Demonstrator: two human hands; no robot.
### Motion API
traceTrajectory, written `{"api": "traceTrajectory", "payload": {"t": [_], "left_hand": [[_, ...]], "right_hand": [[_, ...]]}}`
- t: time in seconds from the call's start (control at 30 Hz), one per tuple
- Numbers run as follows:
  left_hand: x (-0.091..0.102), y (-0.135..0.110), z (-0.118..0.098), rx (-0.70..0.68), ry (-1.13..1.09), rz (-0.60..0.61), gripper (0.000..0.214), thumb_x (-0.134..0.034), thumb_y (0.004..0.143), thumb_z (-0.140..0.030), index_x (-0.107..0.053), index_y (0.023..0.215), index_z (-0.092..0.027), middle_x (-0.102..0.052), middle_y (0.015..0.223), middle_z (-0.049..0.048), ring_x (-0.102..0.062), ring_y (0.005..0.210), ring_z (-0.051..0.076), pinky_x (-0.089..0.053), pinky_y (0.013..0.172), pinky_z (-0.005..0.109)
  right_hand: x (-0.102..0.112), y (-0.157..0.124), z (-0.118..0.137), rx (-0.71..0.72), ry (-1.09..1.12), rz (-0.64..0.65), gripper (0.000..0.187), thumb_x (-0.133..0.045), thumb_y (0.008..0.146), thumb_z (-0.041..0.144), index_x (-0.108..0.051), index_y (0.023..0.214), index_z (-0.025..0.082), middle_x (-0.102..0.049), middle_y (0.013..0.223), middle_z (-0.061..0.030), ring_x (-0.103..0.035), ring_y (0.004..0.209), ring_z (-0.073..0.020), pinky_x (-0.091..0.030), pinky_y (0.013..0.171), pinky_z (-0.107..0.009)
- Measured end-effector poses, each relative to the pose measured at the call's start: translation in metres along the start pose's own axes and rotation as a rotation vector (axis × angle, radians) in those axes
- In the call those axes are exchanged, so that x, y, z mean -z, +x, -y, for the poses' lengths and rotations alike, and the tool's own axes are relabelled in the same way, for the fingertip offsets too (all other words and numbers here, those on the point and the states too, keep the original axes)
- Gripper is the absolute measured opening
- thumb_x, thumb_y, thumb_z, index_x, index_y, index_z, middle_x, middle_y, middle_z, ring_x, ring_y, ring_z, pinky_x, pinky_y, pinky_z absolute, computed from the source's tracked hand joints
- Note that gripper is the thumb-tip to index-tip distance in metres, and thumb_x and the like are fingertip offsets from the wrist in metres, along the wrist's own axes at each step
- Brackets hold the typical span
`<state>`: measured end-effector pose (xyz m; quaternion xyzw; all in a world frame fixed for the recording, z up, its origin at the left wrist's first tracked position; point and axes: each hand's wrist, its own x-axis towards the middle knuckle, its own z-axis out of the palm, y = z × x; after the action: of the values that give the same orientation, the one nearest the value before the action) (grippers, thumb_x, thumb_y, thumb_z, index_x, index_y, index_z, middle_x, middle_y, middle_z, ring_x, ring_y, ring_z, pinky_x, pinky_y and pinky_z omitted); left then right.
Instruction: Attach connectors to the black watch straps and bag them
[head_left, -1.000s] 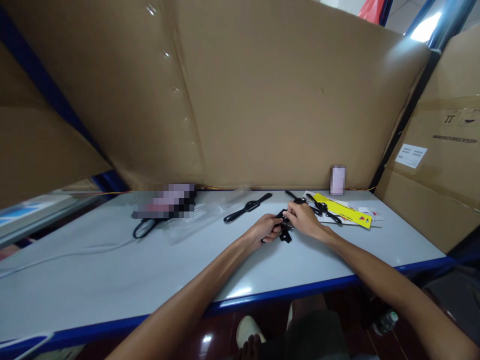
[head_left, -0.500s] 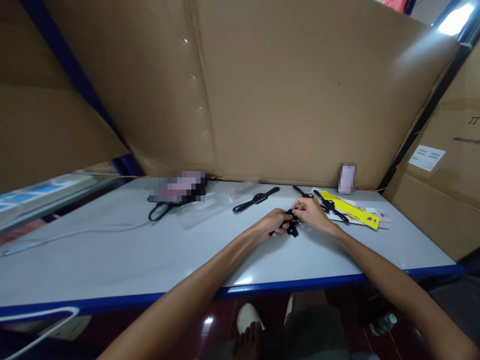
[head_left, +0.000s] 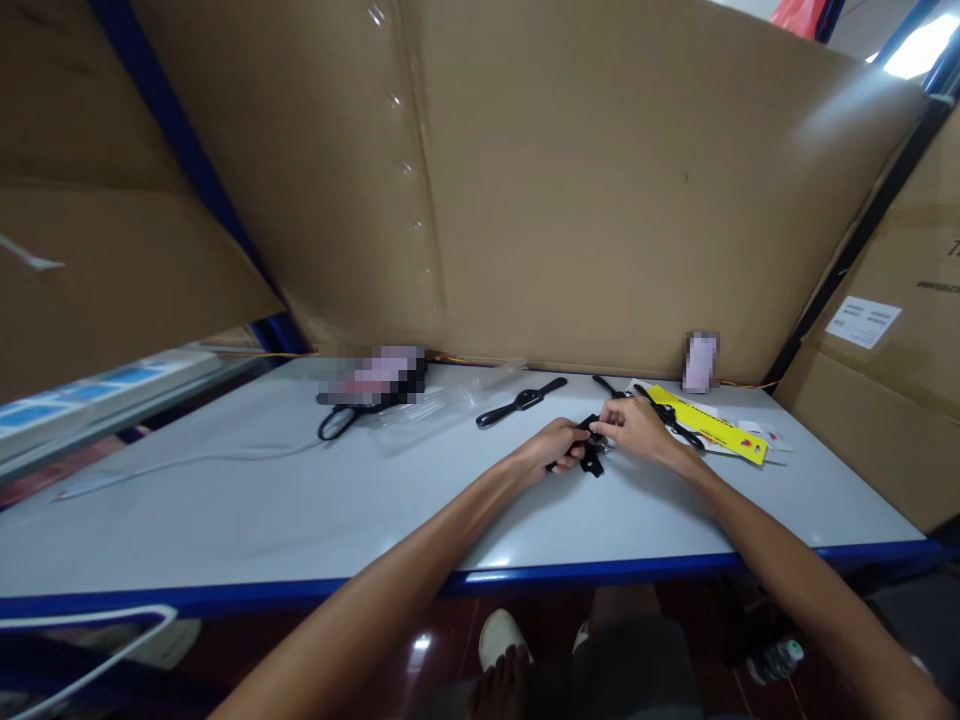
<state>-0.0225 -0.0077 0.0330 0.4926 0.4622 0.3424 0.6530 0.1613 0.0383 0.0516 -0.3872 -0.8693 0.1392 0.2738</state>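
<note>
Both hands meet over the far middle of a pale grey table (head_left: pixel 300 510). My left hand (head_left: pixel 551 448) and my right hand (head_left: pixel 637 430) together grip a small black watch (head_left: pixel 591 452) with dangling strap ends, just above the tabletop. A second black watch (head_left: pixel 521 401) lies flat behind my left hand. Further black watches (head_left: pixel 664 412) lie behind my right hand, partly on a yellow card (head_left: pixel 712 425).
A blurred dark object with a black cable loop (head_left: pixel 371 380) and clear plastic bags (head_left: pixel 450 405) lie at the back left. Cardboard sheets (head_left: pixel 570 190) wall the back and sides. A white cable (head_left: pixel 172 465) runs leftward. The table's blue front edge (head_left: pixel 600 572) is near my legs.
The view has shifted slightly; my hands stay together on the black watch, with only small finger movement.
</note>
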Motion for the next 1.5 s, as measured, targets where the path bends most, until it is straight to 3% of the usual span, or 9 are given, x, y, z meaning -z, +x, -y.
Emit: {"api": "traceTrajectory", "payload": {"t": [0.17,0.33,0.53,0.73,0.9,1.1,1.33,1.5], "left_hand": [[-0.002,-0.002,-0.001,0.016,0.025,-0.012,0.019,-0.049,0.094,-0.018,-0.044,0.075,-0.02,-0.04,0.052,-0.008,-0.024,0.033,0.004,-0.013,0.036,0.019],[-0.003,-0.004,-0.003,0.016,0.025,0.007,0.016,-0.045,0.096,-0.017,-0.05,0.081,-0.018,-0.039,0.052,-0.0085,-0.024,0.033,0.004,-0.014,0.035,0.019],[-0.002,-0.004,-0.005,0.035,0.023,0.008,0.016,-0.045,0.096,-0.017,-0.05,0.081,-0.018,-0.037,0.051,-0.0091,-0.022,0.033,0.004,-0.013,0.035,0.018],[0.0,-0.003,-0.003,0.038,0.036,0.032,0.015,-0.047,0.094,-0.019,-0.05,0.08,-0.018,-0.037,0.052,-0.009,-0.022,0.034,0.004,-0.013,0.035,0.019],[0.0,-0.005,-0.003,0.041,0.045,0.031,0.016,-0.05,0.094,-0.021,-0.048,0.078,-0.019,-0.037,0.052,-0.0091,-0.022,0.035,0.004,-0.014,0.035,0.018],[0.0,-0.006,-0.005,0.051,0.068,0.033,0.022,-0.048,0.095,-0.02,-0.044,0.073,-0.02,-0.036,0.052,-0.0084,-0.022,0.034,0.004,-0.013,0.036,0.019],[-0.001,-0.008,-0.006,0.05,0.062,0.031,0.01,-0.051,0.092,-0.021,-0.049,0.082,-0.019,-0.036,0.052,-0.0097,-0.021,0.034,0.005,-0.013,0.036,0.018],[-0.003,-0.01,-0.008,0.057,0.053,0.028,0.01,-0.05,0.092,-0.021,-0.048,0.082,-0.019,-0.036,0.052,-0.0097,-0.021,0.034,0.005,-0.012,0.036,0.019]], "right_hand": [[-0.008,0.0,-0.001,-0.054,0.135,0.02,0.002,-0.069,0.083,0.019,-0.069,0.082,0.017,-0.066,0.063,0.0011,-0.056,0.06,-0.0125,-0.036,0.058,-0.023],[0.001,0.002,-0.005,-0.062,0.356,0.159,0.016,-0.061,0.087,0.023,-0.074,0.09,0.014,-0.068,0.067,-0.0009,-0.059,0.058,-0.0127,-0.043,0.058,-0.023],[0.01,0.005,-0.021,-0.024,0.431,0.283,0.031,-0.068,0.078,0.024,-0.077,0.107,0.014,-0.071,0.074,-0.0017,-0.061,0.06,-0.0131,-0.047,0.061,-0.025],[0.01,0.006,-0.025,0.012,0.411,0.282,0.03,-0.073,0.078,0.028,-0.079,0.104,0.015,-0.074,0.078,-0.004,-0.063,0.067,-0.0151,-0.046,0.062,-0.025],[0.02,0.005,-0.017,0.003,0.393,0.353,0.033,-0.071,0.077,0.021,-0.08,0.108,0.017,-0.074,0.078,-0.0016,-0.062,0.067,-0.0132,-0.046,0.065,-0.024],[0.019,0.005,-0.014,0.027,0.316,0.299,0.026,-0.072,0.08,0.02,-0.081,0.104,0.018,-0.074,0.077,-0.0021,-0.063,0.069,-0.0138,-0.046,0.067,-0.024],[0.014,0.004,-0.011,0.012,0.38,0.293,0.025,-0.065,0.085,0.023,-0.081,0.102,0.014,-0.07,0.069,-0.002,-0.059,0.062,-0.0131,-0.044,0.061,-0.024],[0.015,0.006,-0.014,-0.009,0.403,0.304,0.024,-0.07,0.077,0.02,-0.08,0.098,0.015,-0.075,0.077,-0.0029,-0.065,0.07,-0.0159,-0.049,0.068,-0.026]]}}
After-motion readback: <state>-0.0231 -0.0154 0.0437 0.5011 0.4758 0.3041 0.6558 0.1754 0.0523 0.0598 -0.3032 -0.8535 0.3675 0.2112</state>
